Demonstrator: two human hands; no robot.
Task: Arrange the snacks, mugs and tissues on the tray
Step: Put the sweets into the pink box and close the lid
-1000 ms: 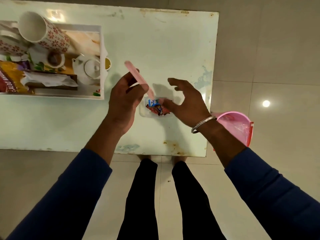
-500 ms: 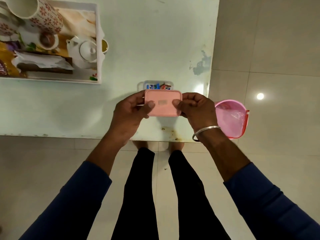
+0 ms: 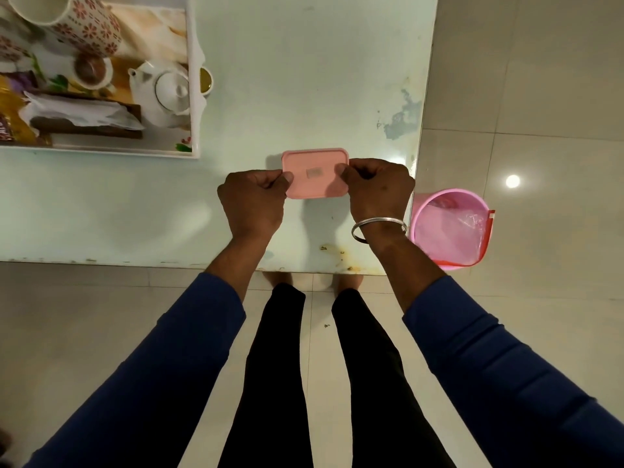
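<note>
A pink lid [image 3: 315,172] lies flat over the small snack container on the pale table, hiding the box and its sweets. My left hand [image 3: 251,204] pinches the lid's left edge with curled fingers, and my right hand [image 3: 380,190], with a metal bangle at the wrist, pinches its right edge. At the upper left sits a white tray [image 3: 194,96]. It holds a flowered mug [image 3: 77,23] lying on its side, white tissues [image 3: 81,113] in a dark holder, and a yellow snack packet [image 3: 13,123].
A white teapot [image 3: 162,92] and a small cup [image 3: 91,69] sit on the tray too. A pink bin [image 3: 449,228] stands on the floor beside the table's right edge. The table's near edge [image 3: 135,261] runs just above my legs.
My left hand brought the upright lid down; both hands then carried it forward onto the container, which now hides the sweets.
</note>
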